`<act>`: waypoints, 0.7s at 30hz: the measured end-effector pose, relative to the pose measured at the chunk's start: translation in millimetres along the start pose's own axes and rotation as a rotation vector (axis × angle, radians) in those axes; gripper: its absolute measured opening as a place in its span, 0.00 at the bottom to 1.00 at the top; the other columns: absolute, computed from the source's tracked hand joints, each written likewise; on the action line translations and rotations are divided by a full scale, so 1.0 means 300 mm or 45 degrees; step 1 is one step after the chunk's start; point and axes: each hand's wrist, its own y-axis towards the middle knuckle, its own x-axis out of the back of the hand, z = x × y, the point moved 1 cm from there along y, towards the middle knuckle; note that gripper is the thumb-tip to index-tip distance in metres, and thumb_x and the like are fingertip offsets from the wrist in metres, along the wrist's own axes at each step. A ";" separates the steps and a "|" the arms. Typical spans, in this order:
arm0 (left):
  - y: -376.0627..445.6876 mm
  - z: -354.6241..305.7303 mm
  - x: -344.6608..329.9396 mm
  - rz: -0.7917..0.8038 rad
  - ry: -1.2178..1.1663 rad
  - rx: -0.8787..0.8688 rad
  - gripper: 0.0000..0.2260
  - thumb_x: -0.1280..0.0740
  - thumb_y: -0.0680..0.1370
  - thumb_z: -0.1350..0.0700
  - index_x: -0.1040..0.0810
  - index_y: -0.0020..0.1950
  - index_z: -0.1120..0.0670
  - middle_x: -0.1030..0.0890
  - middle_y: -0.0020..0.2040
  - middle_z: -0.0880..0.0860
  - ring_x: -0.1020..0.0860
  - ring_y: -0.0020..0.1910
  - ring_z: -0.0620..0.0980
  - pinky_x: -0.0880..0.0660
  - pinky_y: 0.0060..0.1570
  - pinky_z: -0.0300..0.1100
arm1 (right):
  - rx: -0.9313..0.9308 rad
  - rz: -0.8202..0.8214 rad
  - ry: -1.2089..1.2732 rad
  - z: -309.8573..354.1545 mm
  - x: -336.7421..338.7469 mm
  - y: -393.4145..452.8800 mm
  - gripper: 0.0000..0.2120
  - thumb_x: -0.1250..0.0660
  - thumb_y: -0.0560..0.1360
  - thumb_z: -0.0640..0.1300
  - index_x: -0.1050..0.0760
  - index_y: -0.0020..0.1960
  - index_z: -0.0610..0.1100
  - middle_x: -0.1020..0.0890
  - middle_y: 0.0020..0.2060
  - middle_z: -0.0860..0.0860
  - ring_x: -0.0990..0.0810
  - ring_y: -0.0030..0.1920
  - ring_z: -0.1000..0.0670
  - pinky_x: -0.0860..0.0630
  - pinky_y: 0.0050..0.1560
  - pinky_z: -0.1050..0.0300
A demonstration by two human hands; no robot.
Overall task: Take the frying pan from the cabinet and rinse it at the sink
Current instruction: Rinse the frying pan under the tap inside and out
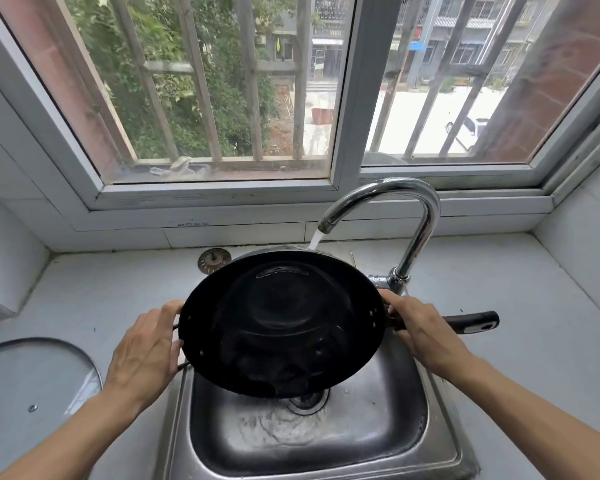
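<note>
Frying pan (281, 323) black, wet, glossy; faucet (409, 216) polished chrome; sink (440, 441) dull scuffed steel.

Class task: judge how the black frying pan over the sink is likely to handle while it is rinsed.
The frying pan is probably stiff metal, and heavy enough that both hands hold it. Wet under the running faucet, it may be slippery. Its long handle could tip it sideways.

We see frying pan (281, 323) filling space over sink (440, 445), tilted; basin front open beneath. Faucet (409, 216) arches over pan's far rim, blocking right rear. Pan handle (475, 322) juts right. Glass lid (32, 375) occupies left counter; strainer (213, 260) sits behind. Right counter (534, 289) open.
</note>
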 end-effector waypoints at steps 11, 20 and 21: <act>-0.061 0.010 0.027 -0.013 -0.001 0.082 0.29 0.24 0.66 0.65 0.33 0.62 0.52 0.26 0.41 0.50 0.24 0.40 0.56 0.29 0.28 0.45 | 0.112 0.015 -0.040 0.006 0.015 0.092 0.48 0.25 0.65 0.30 0.44 0.74 0.57 0.23 0.53 0.50 0.25 0.49 0.47 0.25 0.52 0.46; -0.118 0.014 0.038 -0.017 -0.053 0.205 0.28 0.24 0.68 0.64 0.34 0.62 0.50 0.25 0.42 0.48 0.23 0.44 0.56 0.27 0.32 0.48 | 0.187 0.101 -0.156 0.008 0.045 0.178 0.47 0.28 0.65 0.31 0.45 0.75 0.55 0.27 0.44 0.50 0.29 0.39 0.46 0.26 0.41 0.48; -0.119 0.015 0.038 -0.014 -0.049 0.208 0.28 0.24 0.68 0.64 0.34 0.62 0.50 0.25 0.42 0.48 0.23 0.44 0.56 0.27 0.32 0.48 | 0.189 0.103 -0.160 0.005 0.044 0.176 0.47 0.27 0.65 0.31 0.45 0.75 0.56 0.27 0.44 0.50 0.29 0.40 0.46 0.26 0.42 0.48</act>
